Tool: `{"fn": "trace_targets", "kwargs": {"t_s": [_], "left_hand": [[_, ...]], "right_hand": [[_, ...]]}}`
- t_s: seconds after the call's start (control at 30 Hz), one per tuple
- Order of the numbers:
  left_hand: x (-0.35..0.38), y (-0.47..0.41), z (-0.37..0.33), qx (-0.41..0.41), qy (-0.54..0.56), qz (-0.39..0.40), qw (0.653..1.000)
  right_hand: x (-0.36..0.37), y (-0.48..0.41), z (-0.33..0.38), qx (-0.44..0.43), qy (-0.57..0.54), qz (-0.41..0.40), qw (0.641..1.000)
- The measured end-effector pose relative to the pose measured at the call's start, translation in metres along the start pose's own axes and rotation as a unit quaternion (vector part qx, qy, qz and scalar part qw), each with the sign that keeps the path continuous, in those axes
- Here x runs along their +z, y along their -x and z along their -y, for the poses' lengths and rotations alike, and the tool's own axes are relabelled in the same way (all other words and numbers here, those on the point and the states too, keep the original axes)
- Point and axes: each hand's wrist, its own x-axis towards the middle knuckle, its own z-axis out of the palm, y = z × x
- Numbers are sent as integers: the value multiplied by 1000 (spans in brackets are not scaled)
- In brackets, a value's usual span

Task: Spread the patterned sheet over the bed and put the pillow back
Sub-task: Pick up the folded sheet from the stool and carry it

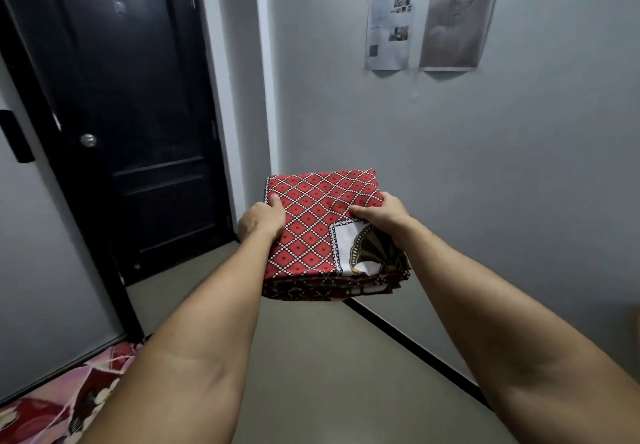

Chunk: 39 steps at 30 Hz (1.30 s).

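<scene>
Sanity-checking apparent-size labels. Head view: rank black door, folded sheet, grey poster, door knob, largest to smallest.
1. black door
2. folded sheet, though it is nearest the camera, which inflates it
3. grey poster
4. door knob

Plain grey-green floor [311, 357], stretching from the black door [131, 97] to the wall [450, 166] at right, edged there by a dark strip [415, 343]. At lower left, corner of a bed [104, 364] under a pink-and-red flowered cover [41, 409].
</scene>
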Motion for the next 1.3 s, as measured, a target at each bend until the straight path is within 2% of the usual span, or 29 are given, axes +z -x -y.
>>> {"fn": "trace_targets", "kwargs": {"t_s": [0.27, 0.47, 0.63, 0.93, 1.03, 1.3], "left_hand": [[14, -53, -14, -118, -7, -76, 990], [13, -69, -1, -193, 7, -149, 970], [-8, -66, 34, -255, -19, -196, 947], [-66, -63, 129, -375, -44, -299, 876], [-83, -67, 146, -384, -52, -312, 867], [-138, -60, 233, -469, -35, -383, 795]], "right_hand": [[39, -132, 3, -50, 20, 133, 990], [77, -171, 29, -103, 11, 220, 970], [140, -182, 46, -117, 17, 309, 944], [281, -159, 104, -166, 4, 458, 873], [311, -154, 124, -182, -15, 464, 867], [447, -103, 182, -240, -1, 561, 793]]}}
